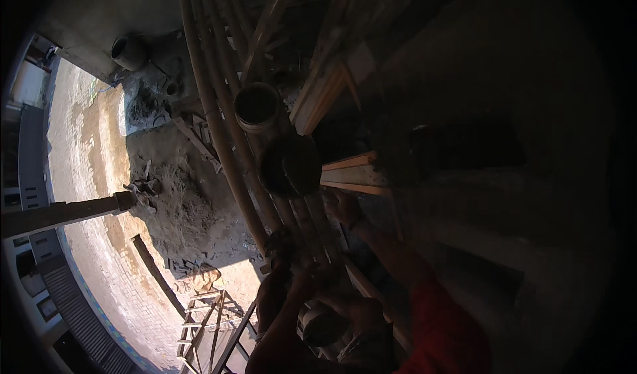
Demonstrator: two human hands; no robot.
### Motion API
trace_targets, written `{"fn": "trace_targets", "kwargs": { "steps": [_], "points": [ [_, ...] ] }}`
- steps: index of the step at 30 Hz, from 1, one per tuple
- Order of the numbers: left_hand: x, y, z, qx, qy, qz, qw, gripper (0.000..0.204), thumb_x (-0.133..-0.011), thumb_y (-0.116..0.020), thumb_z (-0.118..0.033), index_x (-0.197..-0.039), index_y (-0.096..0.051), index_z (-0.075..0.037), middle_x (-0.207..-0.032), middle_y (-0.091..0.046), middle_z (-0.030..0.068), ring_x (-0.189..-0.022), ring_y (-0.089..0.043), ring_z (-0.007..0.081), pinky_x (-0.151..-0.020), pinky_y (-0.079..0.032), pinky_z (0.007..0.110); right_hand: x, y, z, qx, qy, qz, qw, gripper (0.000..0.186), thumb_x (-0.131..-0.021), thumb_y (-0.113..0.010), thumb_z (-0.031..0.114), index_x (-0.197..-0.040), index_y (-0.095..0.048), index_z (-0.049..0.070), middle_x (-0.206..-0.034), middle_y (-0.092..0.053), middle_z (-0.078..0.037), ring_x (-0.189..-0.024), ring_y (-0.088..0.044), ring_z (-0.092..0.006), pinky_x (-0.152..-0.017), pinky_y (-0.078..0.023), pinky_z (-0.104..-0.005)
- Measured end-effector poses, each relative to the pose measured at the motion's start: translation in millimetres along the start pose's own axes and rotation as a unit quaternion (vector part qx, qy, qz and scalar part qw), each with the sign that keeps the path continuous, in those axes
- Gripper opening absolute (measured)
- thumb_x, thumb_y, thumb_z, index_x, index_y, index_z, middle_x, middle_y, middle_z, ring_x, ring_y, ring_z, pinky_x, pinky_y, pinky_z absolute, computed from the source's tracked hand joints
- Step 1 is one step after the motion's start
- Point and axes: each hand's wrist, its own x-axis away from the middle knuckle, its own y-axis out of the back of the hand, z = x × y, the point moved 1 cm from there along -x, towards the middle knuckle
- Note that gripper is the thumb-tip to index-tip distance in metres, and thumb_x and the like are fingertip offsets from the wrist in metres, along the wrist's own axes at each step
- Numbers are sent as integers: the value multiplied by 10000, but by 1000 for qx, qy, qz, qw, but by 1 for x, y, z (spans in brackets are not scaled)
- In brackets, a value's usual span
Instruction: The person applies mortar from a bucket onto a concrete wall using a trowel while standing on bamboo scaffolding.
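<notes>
My right hand point(343, 206), below a red sleeve, is beside the end of a pale wooden beam point(352, 175) and close to a dark round bucket point(290, 166). Its fingers look curled, but shadow hides what they hold, if anything. Lower down, my left hand point(304, 274) is over the bamboo poles point(219, 102); its fingers are lost in the dark. Just beyond the dark bucket sits a second bucket point(257, 107) with a lighter rim, also on the poles. Under my arms shows a pale rounded thing point(323, 325) whose kind I cannot make out.
Far below on the left lies a heap of sand point(179, 182), with a drum point(129, 53) farther back. A wooden frame point(199, 324) stands at the lower left, and a post point(66, 216) juts in from the left edge. Sunlit paving point(86, 162) runs outside. Deep shadow covers the right side.
</notes>
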Motion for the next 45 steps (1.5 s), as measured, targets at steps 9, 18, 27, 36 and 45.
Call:
{"fn": "trace_targets", "kwargs": {
  "steps": [9, 18, 27, 36, 45],
  "points": [
    [56, -30, -137, -192, -136, -34, 971, 425, -866, -658, -273, -1184, -581, -2, -995, -660, 224, -967, -653, 324, -771, -518, 407, 164, 435, 284, 113, -66, -42, 991, 572, -727, -774, 175, -1206, -488, 50, -1070, -611, -200, -1007, -624, -364, -839, -510, -433],
    [109, -122, -262, -306, -94, 105, 941, 426, -854, -667, -281, -1163, -595, 4, -962, -667, 236, -963, -653, 350, -771, -514, 427, 304, 619, 495, 282, 54, -113, 951, 399, -748, -730, 166, -1077, -559, 17, -851, -644, -181, -837, -652, -364, -702, -506, -424],
    [112, -128, -268, -322, -155, 70, 931, 460, -833, -688, -317, -1148, -618, 10, -897, -690, 232, -832, -675, 355, -742, -516, 423, 366, 696, 581, 42, 68, -55, 995, 409, -858, -635, 207, -1179, -572, -39, -760, -647, -93, -601, -634, -177, -536, -518, -313],
    [152, -121, -231, -297, -143, 60, 942, 381, -830, -680, -288, -1055, -650, 18, -831, -683, 207, -758, -661, 305, -703, -503, 405, 445, 812, 589, 256, 0, -511, 821, 512, -919, -574, 241, -1348, -487, -25, -762, -557, -13, -623, -536, -70, -482, -437, -234],
    [134, -159, -216, -244, -90, 76, 963, 377, -815, -696, -273, -1078, -653, -6, -949, -666, 240, -900, -656, 324, -770, -506, 438, 317, 590, 416, 63, -142, -44, 987, 442, -766, -685, 258, -1105, -610, -16, -842, -650, -159, -748, -643, -254, -665, -516, -366]
  ]
}}
